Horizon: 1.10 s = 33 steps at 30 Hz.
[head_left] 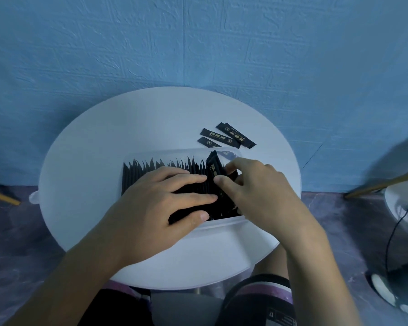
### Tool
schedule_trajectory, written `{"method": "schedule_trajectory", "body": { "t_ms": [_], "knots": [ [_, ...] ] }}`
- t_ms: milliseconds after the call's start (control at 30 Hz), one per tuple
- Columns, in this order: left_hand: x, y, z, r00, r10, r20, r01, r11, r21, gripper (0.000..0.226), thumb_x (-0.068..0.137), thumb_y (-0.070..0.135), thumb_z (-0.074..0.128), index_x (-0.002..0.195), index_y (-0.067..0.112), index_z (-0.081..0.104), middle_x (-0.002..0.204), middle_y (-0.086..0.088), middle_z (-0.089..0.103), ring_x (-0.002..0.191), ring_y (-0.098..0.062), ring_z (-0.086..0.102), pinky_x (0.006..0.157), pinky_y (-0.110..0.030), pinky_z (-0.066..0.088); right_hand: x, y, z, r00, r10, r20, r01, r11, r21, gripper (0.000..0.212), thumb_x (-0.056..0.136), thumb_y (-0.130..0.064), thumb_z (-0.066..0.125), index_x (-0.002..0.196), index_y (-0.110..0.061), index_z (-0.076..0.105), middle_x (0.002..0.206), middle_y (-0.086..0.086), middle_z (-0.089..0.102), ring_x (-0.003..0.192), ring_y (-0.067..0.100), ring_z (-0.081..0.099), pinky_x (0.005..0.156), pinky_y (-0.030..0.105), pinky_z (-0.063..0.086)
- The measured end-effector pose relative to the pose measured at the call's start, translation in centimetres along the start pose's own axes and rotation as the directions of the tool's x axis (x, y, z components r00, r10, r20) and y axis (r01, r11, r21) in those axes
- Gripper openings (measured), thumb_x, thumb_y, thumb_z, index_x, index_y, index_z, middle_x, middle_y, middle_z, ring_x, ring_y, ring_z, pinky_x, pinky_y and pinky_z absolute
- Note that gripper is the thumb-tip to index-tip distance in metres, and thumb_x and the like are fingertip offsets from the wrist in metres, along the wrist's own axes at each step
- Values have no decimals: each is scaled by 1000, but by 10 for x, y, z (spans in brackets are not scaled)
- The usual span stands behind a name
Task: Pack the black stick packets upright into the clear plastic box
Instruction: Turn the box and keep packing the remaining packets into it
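A clear plastic box [222, 228] lies across the middle of the round white table [80, 165]. A long row of black stick packets [151, 167] stands upright inside it. My left hand [156, 201] lies flat on top of the row, fingers straight, pressing the packets toward the left. My right hand [257, 191] pinches a small bunch of black packets [214, 164] at the row's right end, their upper ends sticking up above the box. Three loose black packets [229, 136] lie flat on the table behind the box.
A blue textured wall stands right behind the table. A fan base with a black cable [400, 208] sits on the floor at the right. My knees show below the table's near edge.
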<state>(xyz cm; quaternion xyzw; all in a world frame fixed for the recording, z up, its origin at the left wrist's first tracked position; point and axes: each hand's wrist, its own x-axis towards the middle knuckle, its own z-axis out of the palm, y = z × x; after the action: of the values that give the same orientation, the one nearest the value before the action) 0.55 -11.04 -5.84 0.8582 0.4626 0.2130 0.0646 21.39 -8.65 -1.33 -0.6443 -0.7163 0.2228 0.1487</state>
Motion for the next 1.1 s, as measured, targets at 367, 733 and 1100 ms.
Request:
{"method": "schedule_trajectory", "body": {
  "t_ms": [367, 733, 1100],
  "knots": [
    [0, -1, 1, 1000, 0, -5, 0, 1000, 2, 39, 99, 56, 44, 129, 47, 66, 141, 22, 56, 129, -8, 47, 109, -34, 39, 7, -1, 3, 999, -2, 47, -2, 996, 88, 27, 97, -41, 58, 118, -25, 54, 69, -2, 73, 65, 16, 68, 75, 38, 57],
    [-1, -1, 1, 1000, 0, -3, 0, 1000, 14, 39, 99, 56, 43, 130, 47, 65, 142, 20, 57, 129, -10, 48, 109, -35, 40, 8, 1, 1, 994, -45, 102, 37, 997, 72, 19, 101, -35, 52, 115, -26, 60, 73, 2, 74, 58, 15, 69, 77, 38, 57],
    [0, 0, 1, 1000, 8, 12, -8, 999, 45, 41, 100, 55, 42, 135, 46, 62, 143, 19, 55, 128, -13, 48, 110, -34, 39, 14, 1, 5, 993, 29, 115, -36, 998, 59, 25, 95, -46, 60, 108, -26, 55, 87, 3, 69, 77, 25, 69, 74, 42, 59]
  ]
}}
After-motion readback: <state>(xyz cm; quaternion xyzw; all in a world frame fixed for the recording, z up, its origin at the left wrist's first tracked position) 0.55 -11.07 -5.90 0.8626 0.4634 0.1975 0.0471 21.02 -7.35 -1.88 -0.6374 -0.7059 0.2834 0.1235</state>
